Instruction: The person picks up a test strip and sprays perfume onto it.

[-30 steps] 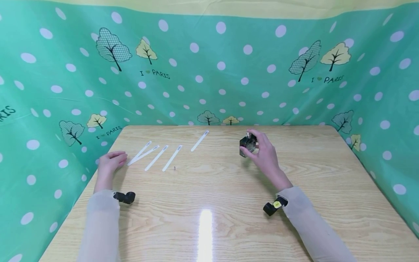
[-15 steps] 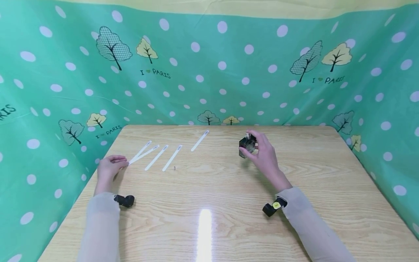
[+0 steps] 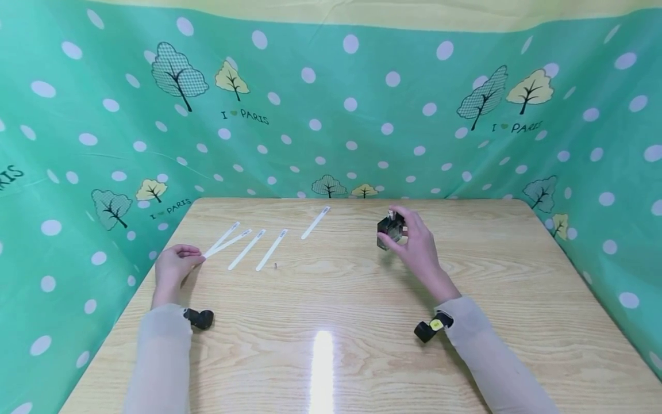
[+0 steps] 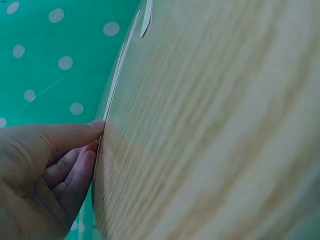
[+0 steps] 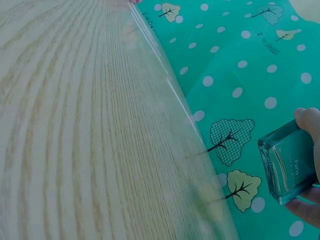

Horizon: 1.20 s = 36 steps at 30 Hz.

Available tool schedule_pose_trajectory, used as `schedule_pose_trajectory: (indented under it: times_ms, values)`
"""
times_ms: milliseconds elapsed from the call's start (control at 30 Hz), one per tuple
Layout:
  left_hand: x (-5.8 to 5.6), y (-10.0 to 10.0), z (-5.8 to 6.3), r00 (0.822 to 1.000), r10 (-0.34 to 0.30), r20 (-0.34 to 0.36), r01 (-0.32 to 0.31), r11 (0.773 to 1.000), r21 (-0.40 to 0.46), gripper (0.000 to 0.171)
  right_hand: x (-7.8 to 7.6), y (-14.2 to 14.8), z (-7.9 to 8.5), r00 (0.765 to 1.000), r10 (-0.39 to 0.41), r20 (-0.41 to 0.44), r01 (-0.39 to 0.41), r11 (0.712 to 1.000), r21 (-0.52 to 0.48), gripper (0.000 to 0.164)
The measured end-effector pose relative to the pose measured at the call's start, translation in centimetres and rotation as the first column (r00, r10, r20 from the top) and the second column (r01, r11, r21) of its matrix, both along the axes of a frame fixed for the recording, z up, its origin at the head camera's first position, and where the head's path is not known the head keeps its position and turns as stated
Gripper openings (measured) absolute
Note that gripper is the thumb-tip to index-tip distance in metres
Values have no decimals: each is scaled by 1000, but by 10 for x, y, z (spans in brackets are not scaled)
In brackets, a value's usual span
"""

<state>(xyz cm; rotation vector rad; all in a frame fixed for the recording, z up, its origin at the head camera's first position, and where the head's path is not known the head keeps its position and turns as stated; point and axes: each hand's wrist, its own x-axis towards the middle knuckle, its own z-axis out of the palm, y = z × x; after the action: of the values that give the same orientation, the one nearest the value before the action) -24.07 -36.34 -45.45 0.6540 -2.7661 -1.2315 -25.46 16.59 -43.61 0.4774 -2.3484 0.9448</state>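
Observation:
In the head view my left hand [image 3: 176, 267] is at the left side of the table, its thumb and fingertips on the near end of a white perfume test strip [image 3: 221, 240]. That strip crosses another one in a narrow V. The left wrist view shows the thumb tip and fingers meeting at the end of the strip [image 4: 118, 75], seen nearly edge-on. My right hand [image 3: 419, 247] grips a dark glass perfume bottle [image 3: 384, 230] by its sides, slightly above the table. Lettering shows on the bottle [image 5: 287, 165] in the right wrist view. Its top has a short metal neck.
Two more strips lie side by side right of the V, and a single strip [image 3: 315, 222] lies farther back. A tiny dark piece [image 3: 276, 266] rests near them. A green dotted cloth [image 3: 351, 115] hangs behind and beside the wooden table [image 3: 362, 345].
My left hand has moved slightly down and right, and its fingertips have come onto the strip's near end. The right hand and the perfume bottle stay almost still.

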Motion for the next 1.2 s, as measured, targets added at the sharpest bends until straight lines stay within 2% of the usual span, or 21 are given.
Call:
schedule_pose_trajectory:
  times_ms: [300, 700, 1033, 1200]
  values:
    - [1, 4, 2, 1000, 0, 14, 0, 999, -42, 31, 2, 1, -1, 1000, -2, 17, 3, 1000, -5, 66]
    - [-3, 7, 1, 999, 6, 46, -3, 997, -80, 32, 1, 2, -1, 1000, 2, 11, -2, 1000, 1, 66]
    - [-3, 5, 2, 999, 25, 41, -21, 996, -83, 32, -1, 2, -2, 1000, 5, 14, -5, 1000, 5, 67]
    - [-3, 0, 0, 1000, 19, 19, -18, 999, -50, 31, -2, 2, -4, 1000, 8, 6, -8, 1000, 5, 67]
